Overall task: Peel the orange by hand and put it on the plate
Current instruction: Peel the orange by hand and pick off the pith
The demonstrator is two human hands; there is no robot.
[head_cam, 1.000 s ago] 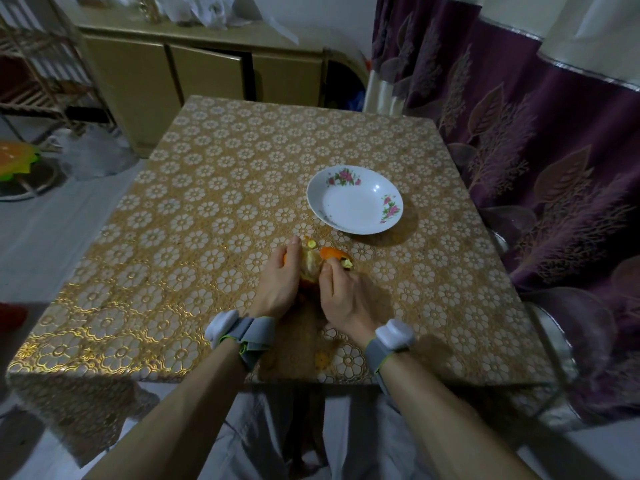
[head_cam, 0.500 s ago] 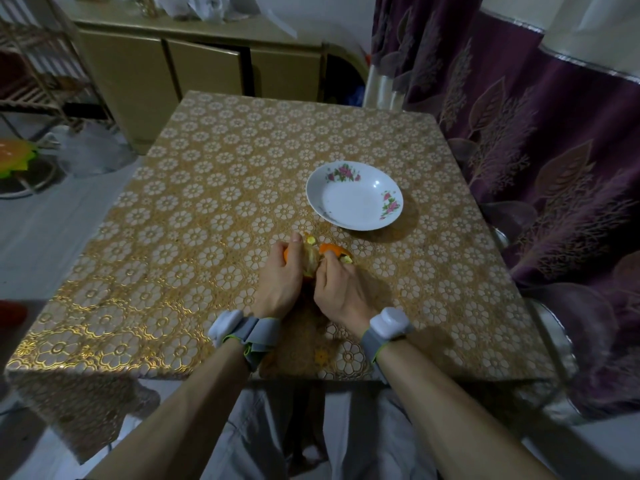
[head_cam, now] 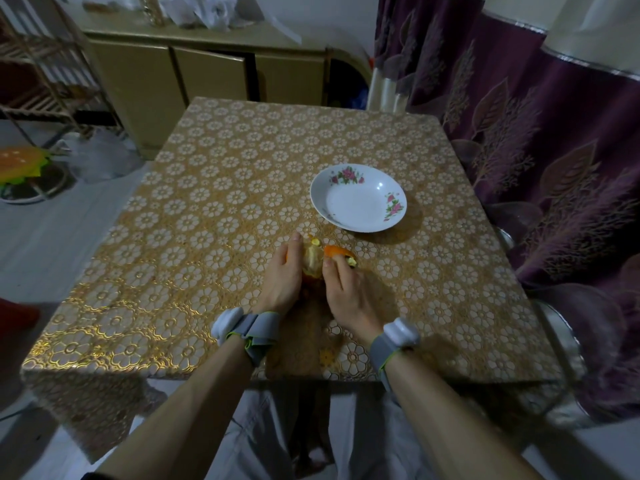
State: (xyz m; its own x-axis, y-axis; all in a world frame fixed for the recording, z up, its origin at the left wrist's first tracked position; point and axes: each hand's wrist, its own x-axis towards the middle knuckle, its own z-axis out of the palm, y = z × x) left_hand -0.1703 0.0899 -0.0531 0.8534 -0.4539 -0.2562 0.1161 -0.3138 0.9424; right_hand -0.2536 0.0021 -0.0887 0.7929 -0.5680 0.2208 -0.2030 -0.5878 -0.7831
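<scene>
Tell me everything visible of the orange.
The orange is partly peeled: pale yellowish flesh is exposed, and a bright orange peel flap sticks out to its right. The left hand grips its left side; the right hand pinches the peel flap. It is held low over the table, just short of the plate.

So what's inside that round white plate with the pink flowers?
Nothing: the round white flower-printed plate shows only bare glaze. The partly peeled orange is between the left hand and right hand, mostly covered.
</scene>
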